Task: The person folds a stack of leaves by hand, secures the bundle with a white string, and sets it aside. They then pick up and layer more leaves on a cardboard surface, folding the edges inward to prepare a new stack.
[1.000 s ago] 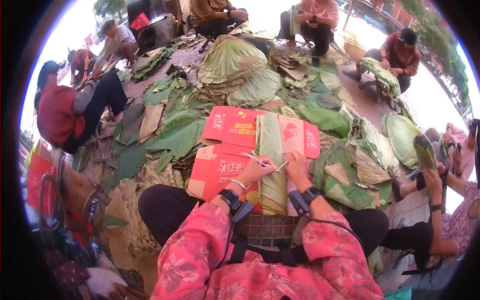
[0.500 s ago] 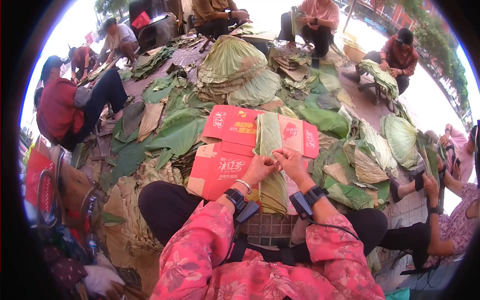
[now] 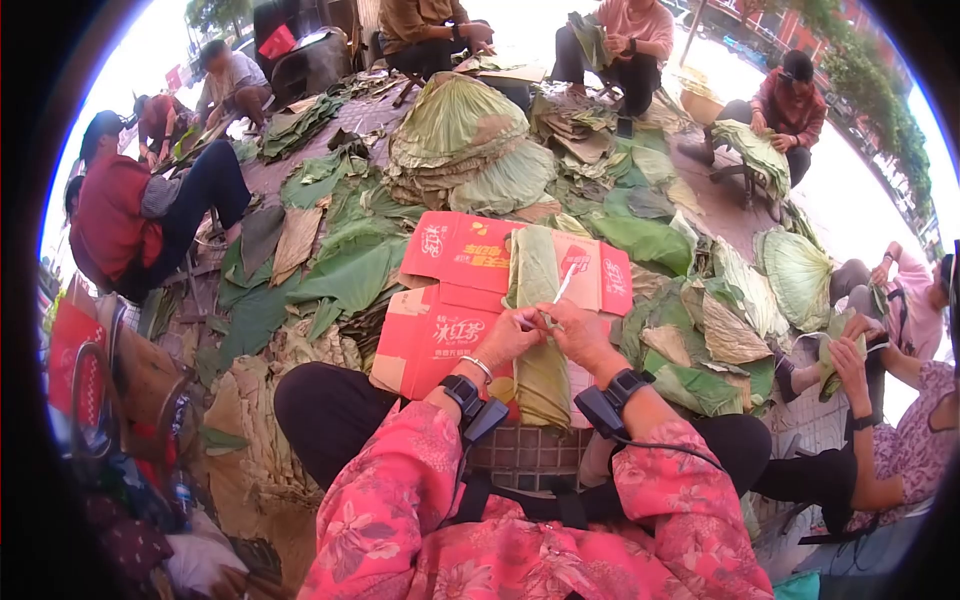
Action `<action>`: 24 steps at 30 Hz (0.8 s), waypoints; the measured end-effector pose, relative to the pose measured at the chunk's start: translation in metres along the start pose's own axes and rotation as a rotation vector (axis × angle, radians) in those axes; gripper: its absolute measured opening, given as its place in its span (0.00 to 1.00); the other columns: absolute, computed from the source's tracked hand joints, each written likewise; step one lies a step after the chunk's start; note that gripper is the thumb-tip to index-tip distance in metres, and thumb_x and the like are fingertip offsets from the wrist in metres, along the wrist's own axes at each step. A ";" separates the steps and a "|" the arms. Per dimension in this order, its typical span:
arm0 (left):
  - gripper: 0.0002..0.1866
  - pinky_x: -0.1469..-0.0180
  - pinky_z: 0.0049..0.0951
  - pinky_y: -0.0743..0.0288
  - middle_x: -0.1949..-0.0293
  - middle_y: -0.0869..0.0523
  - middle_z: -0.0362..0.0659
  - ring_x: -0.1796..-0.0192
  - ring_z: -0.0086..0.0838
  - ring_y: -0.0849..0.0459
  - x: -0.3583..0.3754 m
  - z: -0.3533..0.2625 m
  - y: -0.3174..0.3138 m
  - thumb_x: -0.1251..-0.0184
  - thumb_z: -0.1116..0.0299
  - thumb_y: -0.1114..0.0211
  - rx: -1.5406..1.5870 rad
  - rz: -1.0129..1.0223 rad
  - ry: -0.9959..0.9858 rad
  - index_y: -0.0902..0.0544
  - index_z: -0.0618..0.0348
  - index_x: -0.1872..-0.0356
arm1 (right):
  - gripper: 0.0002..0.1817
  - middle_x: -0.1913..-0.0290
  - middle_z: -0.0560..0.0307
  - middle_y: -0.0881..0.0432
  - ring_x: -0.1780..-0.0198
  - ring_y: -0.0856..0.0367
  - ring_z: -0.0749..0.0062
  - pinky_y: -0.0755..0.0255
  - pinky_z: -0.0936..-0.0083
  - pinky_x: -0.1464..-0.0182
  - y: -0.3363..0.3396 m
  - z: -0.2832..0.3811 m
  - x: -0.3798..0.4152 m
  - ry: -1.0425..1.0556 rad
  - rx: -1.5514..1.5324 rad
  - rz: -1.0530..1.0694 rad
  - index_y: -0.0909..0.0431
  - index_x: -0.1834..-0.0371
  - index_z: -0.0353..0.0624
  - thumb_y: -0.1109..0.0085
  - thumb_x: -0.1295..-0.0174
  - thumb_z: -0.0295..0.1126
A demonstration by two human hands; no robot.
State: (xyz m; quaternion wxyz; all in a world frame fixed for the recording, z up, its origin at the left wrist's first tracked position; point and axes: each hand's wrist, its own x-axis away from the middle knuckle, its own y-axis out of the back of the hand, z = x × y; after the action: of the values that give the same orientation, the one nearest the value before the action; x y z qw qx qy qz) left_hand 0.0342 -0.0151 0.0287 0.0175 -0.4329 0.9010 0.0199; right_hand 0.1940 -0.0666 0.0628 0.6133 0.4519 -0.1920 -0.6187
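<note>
A long folded bundle of dried green leaf lies lengthwise on a flattened red cardboard box before my knees. Both my hands are over its middle, fingertips almost touching. My right hand pinches a thin white strip, whose free end sticks up above the fingers. My left hand is closed in a pinch beside it; what lies between its fingertips is too small to make out. The hands partly cover the leaf bundle, and its lower end shows between my wrists.
Large leaves spread over the paving to the left, with more leaves to the right. A tall leaf stack stands beyond the cardboard. Several people sit around; one at right holds a leaf. A chair stands at left.
The white strip now shows standing up from my right hand. My hands stay close together over the leaf bundle. The person at right has shifted the leaf in their hands.
</note>
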 end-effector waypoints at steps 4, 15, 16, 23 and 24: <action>0.03 0.67 0.18 0.29 0.75 0.19 0.35 0.71 0.14 0.24 0.001 0.001 0.002 0.47 0.78 0.36 -0.017 -0.036 0.050 0.22 0.61 0.72 | 0.03 0.67 0.55 0.24 0.64 0.23 0.57 0.29 0.66 0.64 0.006 -0.001 -0.005 0.077 0.182 0.066 0.20 0.73 0.44 0.41 0.53 0.27; 0.08 0.73 0.15 0.33 0.77 0.20 0.34 0.75 0.14 0.25 -0.005 -0.002 0.003 0.54 0.72 0.27 0.022 -0.092 0.204 0.20 0.60 0.75 | 0.06 0.73 0.52 0.21 0.67 0.22 0.53 0.29 0.61 0.67 0.003 0.018 0.018 -0.097 0.061 0.081 0.20 0.71 0.47 0.44 0.47 0.35; 0.08 0.74 0.15 0.33 0.77 0.20 0.34 0.75 0.14 0.26 -0.004 -0.003 0.002 0.54 0.73 0.28 0.048 -0.102 0.198 0.20 0.60 0.75 | 0.06 0.73 0.52 0.21 0.68 0.21 0.54 0.29 0.63 0.67 0.002 0.019 0.019 -0.095 0.082 0.080 0.20 0.71 0.46 0.44 0.47 0.35; 0.05 0.72 0.15 0.34 0.77 0.22 0.32 0.74 0.13 0.27 -0.004 0.000 -0.002 0.54 0.78 0.33 0.077 -0.152 0.163 0.22 0.59 0.76 | 0.08 0.72 0.55 0.18 0.71 0.20 0.71 0.29 0.76 0.68 -0.013 -0.004 0.020 -0.282 -0.204 -0.020 0.18 0.66 0.45 0.41 0.48 0.33; 0.05 0.71 0.14 0.34 0.77 0.22 0.32 0.74 0.13 0.27 -0.003 -0.001 -0.002 0.53 0.77 0.33 0.068 -0.145 0.173 0.22 0.59 0.76 | 0.08 0.72 0.55 0.18 0.71 0.20 0.74 0.29 0.78 0.67 -0.013 -0.006 0.017 -0.272 -0.229 -0.055 0.18 0.65 0.45 0.40 0.48 0.33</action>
State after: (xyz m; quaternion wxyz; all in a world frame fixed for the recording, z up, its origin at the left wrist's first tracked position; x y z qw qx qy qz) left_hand 0.0378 -0.0141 0.0302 -0.0441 -0.4964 0.8656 -0.0494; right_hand 0.1937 -0.0784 0.0435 0.6120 0.2962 -0.1891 -0.7085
